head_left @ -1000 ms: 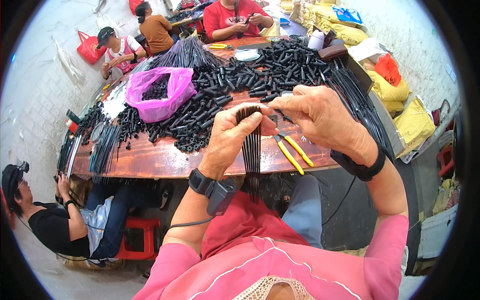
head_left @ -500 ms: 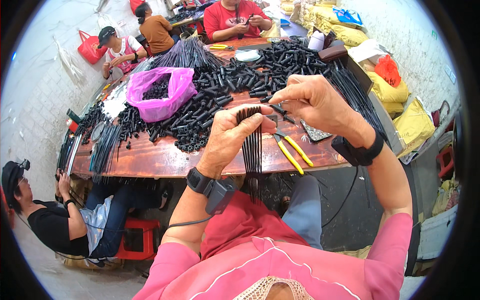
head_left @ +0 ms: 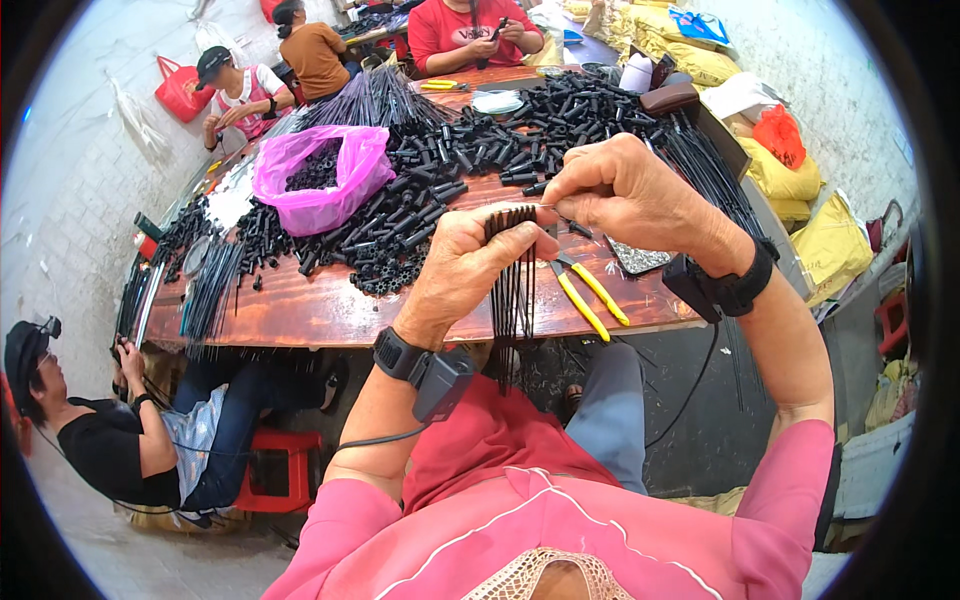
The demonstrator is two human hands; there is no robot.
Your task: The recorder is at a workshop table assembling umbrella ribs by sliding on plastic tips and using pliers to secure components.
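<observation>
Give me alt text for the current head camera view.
The left hand holds a bunch of thin black rods; the right hand pinches close beside their tops. A wooden table holds yellow-handled pliers, black tubular parts and a pink bag.

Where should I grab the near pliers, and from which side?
Probably grip the pliers around both yellow handles, from the near side of the table: they angle toward its near edge, slightly spread, while the head points toward the hands.

From afar I see a red bag (head_left: 184, 93) hanging on the white wall (head_left: 75, 215), a red stool (head_left: 290, 442) beside a seated co-worker (head_left: 108, 448), and an orange-red plastic bag (head_left: 779, 137) among yellow sacks (head_left: 780, 177).
</observation>
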